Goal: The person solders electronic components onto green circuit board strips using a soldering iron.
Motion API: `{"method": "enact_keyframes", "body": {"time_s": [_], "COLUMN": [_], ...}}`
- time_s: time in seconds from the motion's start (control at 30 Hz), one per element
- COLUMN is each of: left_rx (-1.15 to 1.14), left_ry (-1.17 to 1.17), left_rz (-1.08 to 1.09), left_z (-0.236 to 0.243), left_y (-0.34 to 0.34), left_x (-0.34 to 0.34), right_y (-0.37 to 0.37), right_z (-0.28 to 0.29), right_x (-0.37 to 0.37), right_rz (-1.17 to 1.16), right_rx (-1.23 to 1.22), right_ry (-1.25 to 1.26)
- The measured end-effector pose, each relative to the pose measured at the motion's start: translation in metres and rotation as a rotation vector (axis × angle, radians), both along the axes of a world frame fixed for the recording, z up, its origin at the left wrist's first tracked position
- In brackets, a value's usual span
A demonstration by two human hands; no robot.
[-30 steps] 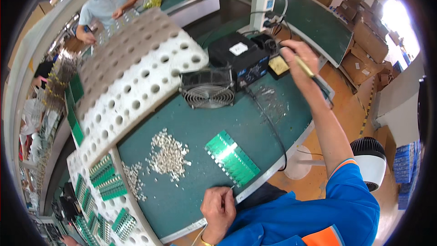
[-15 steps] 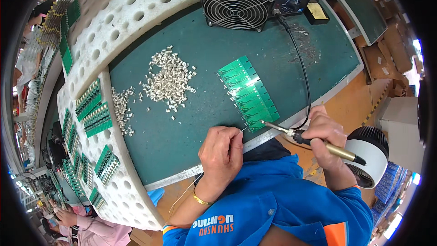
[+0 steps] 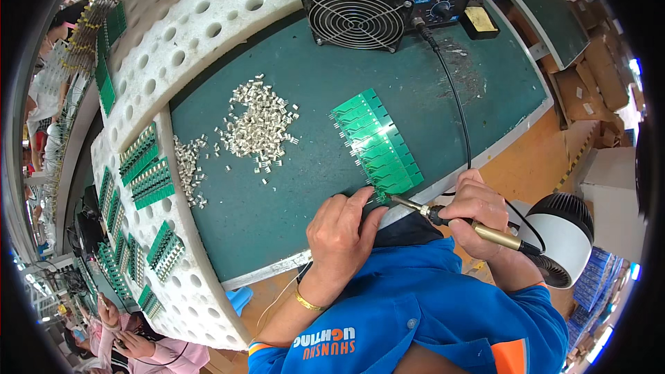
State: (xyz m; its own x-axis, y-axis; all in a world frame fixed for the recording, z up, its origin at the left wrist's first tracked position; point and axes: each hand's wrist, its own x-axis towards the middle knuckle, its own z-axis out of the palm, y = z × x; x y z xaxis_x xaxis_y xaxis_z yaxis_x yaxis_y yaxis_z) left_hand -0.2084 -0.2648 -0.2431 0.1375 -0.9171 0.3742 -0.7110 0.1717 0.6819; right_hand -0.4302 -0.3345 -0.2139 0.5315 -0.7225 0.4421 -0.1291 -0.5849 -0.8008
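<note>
A green panel of circuit boards (image 3: 377,140) lies on the green mat (image 3: 270,228), small pins along its left edge. My left hand (image 3: 343,232) is at the panel's lower end, fingertips pinching thin solder wire, partly hidden. My right hand (image 3: 478,215) grips a soldering iron (image 3: 516,241) with a gold handle, its tip on or very near the board beside my left fingers. Small white connectors (image 3: 256,125) lie in loose piles to the left.
A perforated foam slab (image 3: 179,277) holds finished-looking boards (image 3: 149,183) at left. A black fan (image 3: 355,17), soldering station (image 3: 440,0) and sponge holder (image 3: 479,22) stand behind. A white round fan (image 3: 564,235) is at right. A pink-sleeved co-worker (image 3: 149,353) works lower left.
My right hand has come down from the station with the iron to the board's lower end. My left fingers have moved slightly forward onto that end. The view has tilted downward.
</note>
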Motion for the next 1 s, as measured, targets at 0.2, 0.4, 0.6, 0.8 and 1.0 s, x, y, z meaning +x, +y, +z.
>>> {"method": "enact_keyframes", "body": {"time_s": [0.2, 0.4, 0.6, 0.8, 1.0], "left_rx": [0.000, 0.001, 0.006, 0.006, 0.021], "left_ry": [-0.021, -0.029, -0.026, -0.023, -0.021], "left_rz": [0.005, 0.010, 0.011, 0.015, 0.024], "left_z": [-0.002, -0.002, -0.001, 0.000, -0.001], "left_y": [-0.001, -0.002, -0.001, -0.001, 0.000], "left_x": [-0.001, -0.002, -0.002, -0.002, -0.002], "right_y": [-0.002, -0.002, -0.004, 0.000, -0.002], "right_z": [0.002, 0.005, 0.018, 0.025, 0.019], "right_x": [0.003, 0.004, 0.004, -0.005, -0.001], "right_rz": [0.019, 0.023, 0.067, 0.013, 0.056], "right_rx": [-0.038, -0.046, -0.102, -0.100, -0.112], "right_ry": [0.003, 0.023, 0.151, 0.064, 0.107]}}
